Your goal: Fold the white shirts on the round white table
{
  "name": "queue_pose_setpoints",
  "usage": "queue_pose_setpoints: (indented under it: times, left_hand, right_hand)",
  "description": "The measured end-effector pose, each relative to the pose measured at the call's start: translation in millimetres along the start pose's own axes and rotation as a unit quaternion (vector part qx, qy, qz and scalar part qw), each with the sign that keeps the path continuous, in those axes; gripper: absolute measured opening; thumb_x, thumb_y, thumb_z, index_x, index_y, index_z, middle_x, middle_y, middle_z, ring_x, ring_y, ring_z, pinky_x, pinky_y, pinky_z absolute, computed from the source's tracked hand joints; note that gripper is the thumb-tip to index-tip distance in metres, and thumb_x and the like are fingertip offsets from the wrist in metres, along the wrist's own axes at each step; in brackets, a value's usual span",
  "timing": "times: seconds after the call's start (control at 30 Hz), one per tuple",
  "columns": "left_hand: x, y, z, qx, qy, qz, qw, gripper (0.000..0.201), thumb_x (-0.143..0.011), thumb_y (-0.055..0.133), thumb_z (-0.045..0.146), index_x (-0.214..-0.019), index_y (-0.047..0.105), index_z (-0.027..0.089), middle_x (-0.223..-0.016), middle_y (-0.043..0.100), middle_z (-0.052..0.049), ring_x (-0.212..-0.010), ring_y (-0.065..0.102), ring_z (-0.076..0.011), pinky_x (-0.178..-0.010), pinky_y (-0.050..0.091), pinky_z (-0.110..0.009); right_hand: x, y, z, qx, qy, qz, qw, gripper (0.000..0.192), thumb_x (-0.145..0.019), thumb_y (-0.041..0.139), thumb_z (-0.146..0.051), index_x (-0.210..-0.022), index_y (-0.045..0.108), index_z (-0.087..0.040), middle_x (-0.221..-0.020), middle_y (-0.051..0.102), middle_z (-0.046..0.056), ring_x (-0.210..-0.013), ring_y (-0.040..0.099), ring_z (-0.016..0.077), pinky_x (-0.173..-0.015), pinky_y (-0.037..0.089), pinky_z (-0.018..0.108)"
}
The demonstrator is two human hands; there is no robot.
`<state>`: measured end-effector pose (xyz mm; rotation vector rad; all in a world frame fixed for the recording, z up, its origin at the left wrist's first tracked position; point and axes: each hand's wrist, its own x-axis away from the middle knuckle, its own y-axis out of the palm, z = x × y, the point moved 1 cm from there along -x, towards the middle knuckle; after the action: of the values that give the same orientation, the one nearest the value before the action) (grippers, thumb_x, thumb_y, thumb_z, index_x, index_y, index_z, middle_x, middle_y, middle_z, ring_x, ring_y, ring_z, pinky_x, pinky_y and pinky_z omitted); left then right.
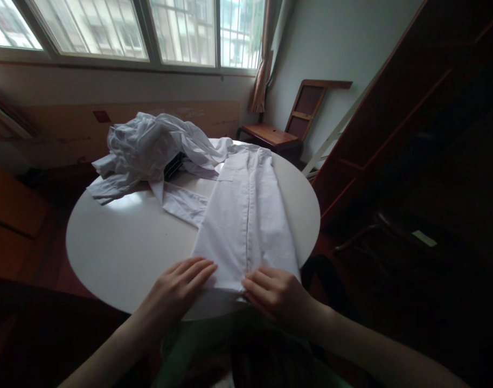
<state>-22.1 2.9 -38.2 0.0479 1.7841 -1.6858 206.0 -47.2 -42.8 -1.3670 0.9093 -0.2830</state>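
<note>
Forearms (365,335): ours, cut off below.
Right hand (276,293): our bent fingers pinch the near edge of the white garment (230,231) beside its front seam; the thumb is hidden.
Left hand (183,281): our extended fingers lie on the same edge; with the thumb unseen, we cannot tell whether it grips.
White garment: spread flat from under our hands across the white table (117,248).
Crumpled cloth (139,144): heaped beyond our left hand, partly covering a dark object (174,166) we cannot identify.
Chair (272,134): past our right hand, legs partly hidden.
</note>
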Motion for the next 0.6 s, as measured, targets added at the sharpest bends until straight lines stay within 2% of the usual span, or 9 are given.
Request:
queue_pose_setpoints:
  times: [0.1, 0.17, 0.23, 0.3, 0.37, 0.43, 0.5, 0.6]
  left_hand:
    - [11.6, -4.0, -6.5, -0.005, -0.024, 0.076, 0.997, 0.018, -0.085, 0.046, 0.008, -0.093, 0.06, 0.017, -0.081, 0.061, -0.004, -0.077, 0.057, -0.0135, -0.063, 0.049, -0.022]
    - [18.8, -4.0, -8.6, 0.004, -0.041, 0.097, 0.994, 0.017, -0.083, 0.047, 0.006, -0.084, 0.059, 0.018, -0.072, 0.054, -0.001, -0.065, 0.051, -0.0098, -0.054, 0.043, -0.017]
    - [23.3, -4.8, -11.1, 0.013, -0.058, 0.074, 0.995, 0.016, -0.083, 0.047, 0.008, -0.078, 0.058, 0.018, -0.068, 0.05, 0.001, -0.057, 0.046, -0.0075, -0.049, 0.039, -0.015]
    - [23.0, -8.8, -14.3, 0.035, -0.07, 0.01, 0.997, 0.017, -0.084, 0.046, 0.01, -0.074, 0.057, 0.019, -0.069, 0.05, 0.001, -0.056, 0.046, -0.0069, -0.049, 0.038, -0.014]
    - [15.8, -15.7, -16.9, 0.066, -0.071, -0.062, 0.993, 0.013, -0.083, 0.05, 0.016, -0.073, 0.058, 0.019, -0.072, 0.054, 0.0, -0.06, 0.051, -0.0081, -0.053, 0.041, -0.016]
    - [0.3, -21.5, -17.9, 0.091, -0.07, -0.104, 0.988, 0.008, -0.082, 0.056, 0.025, -0.077, 0.059, 0.019, -0.078, 0.058, -0.002, -0.07, 0.056, -0.0112, -0.06, 0.046, -0.02]
    - [-22.9, -20.5, -17.2, 0.098, -0.07, -0.099, 0.988, 0.014, -0.084, 0.055, 0.032, -0.085, 0.06, 0.019, -0.086, 0.062, -0.004, -0.077, 0.058, -0.0141, -0.066, 0.048, -0.024]
    - [-64.0, -0.2, -14.5, 0.092, -0.045, -0.094, 0.99, 0.026, -0.089, 0.046, 0.031, -0.108, 0.056, 0.018, -0.104, 0.063, -0.008, -0.093, 0.059, -0.0174, -0.078, 0.049, -0.03]
  right_hand:
    - [-1.8, 3.1, -1.3, 0.022, -0.012, 0.003, 1.0, 0.019, -0.09, 0.043, -0.016, -0.078, 0.057, -0.015, -0.072, 0.06, 0.005, -0.067, 0.055, 0.0137, -0.059, 0.042, 0.024]
    - [-2.0, 5.5, -0.9, 0.023, -0.018, 0.012, 1.0, 0.019, -0.089, 0.044, -0.016, -0.075, 0.057, -0.015, -0.069, 0.058, 0.004, -0.065, 0.053, 0.0135, -0.057, 0.04, 0.024]
    - [-1.4, 7.5, -0.2, 0.02, -0.021, 0.023, 0.999, 0.019, -0.089, 0.044, -0.017, -0.075, 0.056, -0.016, -0.068, 0.057, 0.004, -0.065, 0.052, 0.0134, -0.056, 0.039, 0.024]
    - [-1.0, 7.9, 0.5, 0.017, -0.021, 0.03, 0.999, 0.019, -0.089, 0.044, -0.018, -0.075, 0.056, -0.016, -0.069, 0.057, 0.004, -0.067, 0.052, 0.0134, -0.057, 0.039, 0.024]
    - [-2.1, 6.5, 1.3, 0.014, -0.021, 0.021, 0.999, 0.017, -0.089, 0.046, -0.018, -0.074, 0.055, -0.016, -0.071, 0.056, 0.004, -0.068, 0.052, 0.0135, -0.058, 0.039, 0.024]
    - [-4.8, 3.9, 2.2, 0.01, -0.022, 0.0, 1.0, 0.017, -0.087, 0.047, -0.018, -0.073, 0.055, -0.016, -0.072, 0.056, 0.004, -0.068, 0.052, 0.0131, -0.057, 0.038, 0.024]
    - [-8.1, 1.9, 2.3, 0.011, -0.02, -0.023, 0.999, 0.018, -0.087, 0.047, -0.018, -0.07, 0.054, -0.016, -0.071, 0.055, 0.003, -0.064, 0.05, 0.0125, -0.055, 0.036, 0.024]
    - [-11.8, 0.5, -0.6, 0.012, -0.008, -0.054, 0.998, 0.018, -0.084, 0.049, -0.018, -0.068, 0.056, -0.015, -0.071, 0.055, 0.004, -0.062, 0.05, 0.0129, -0.052, 0.036, 0.025]
